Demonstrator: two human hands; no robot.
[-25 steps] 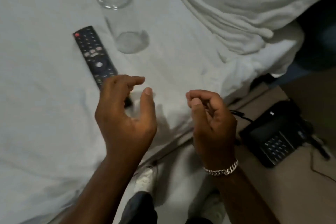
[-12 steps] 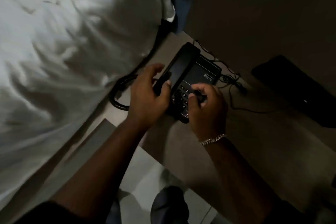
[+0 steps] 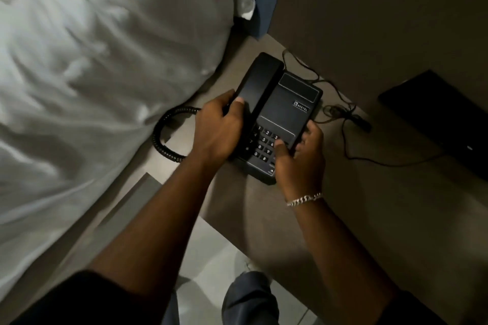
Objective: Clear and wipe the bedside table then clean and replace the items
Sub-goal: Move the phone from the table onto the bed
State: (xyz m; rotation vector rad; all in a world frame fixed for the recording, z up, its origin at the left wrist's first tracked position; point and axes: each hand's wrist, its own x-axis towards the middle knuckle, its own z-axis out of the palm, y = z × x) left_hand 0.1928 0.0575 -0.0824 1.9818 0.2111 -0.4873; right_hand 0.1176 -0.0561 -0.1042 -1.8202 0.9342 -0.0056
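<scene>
A black desk telephone (image 3: 293, 111) with a keypad sits on the brown bedside table (image 3: 356, 219), its handset (image 3: 260, 82) lying in the cradle. My left hand (image 3: 219, 129) grips the left side of the phone at the lower end of the handset, thumb on top. My right hand (image 3: 301, 158) holds the phone's right front corner, thumb over the keypad. A coiled black cord (image 3: 163, 140) loops out to the left of the phone.
The bed with white sheets (image 3: 92, 74) lies close on the left. Thin black cables (image 3: 340, 113) trail behind the phone toward the wall. A flat black object (image 3: 443, 119) lies at the table's right. The pale floor (image 3: 211, 266) and my leg show below.
A second ago my empty hands hovered over the bed near a remote and glass. My view swung right to the table, and both hands closed on the telephone.
</scene>
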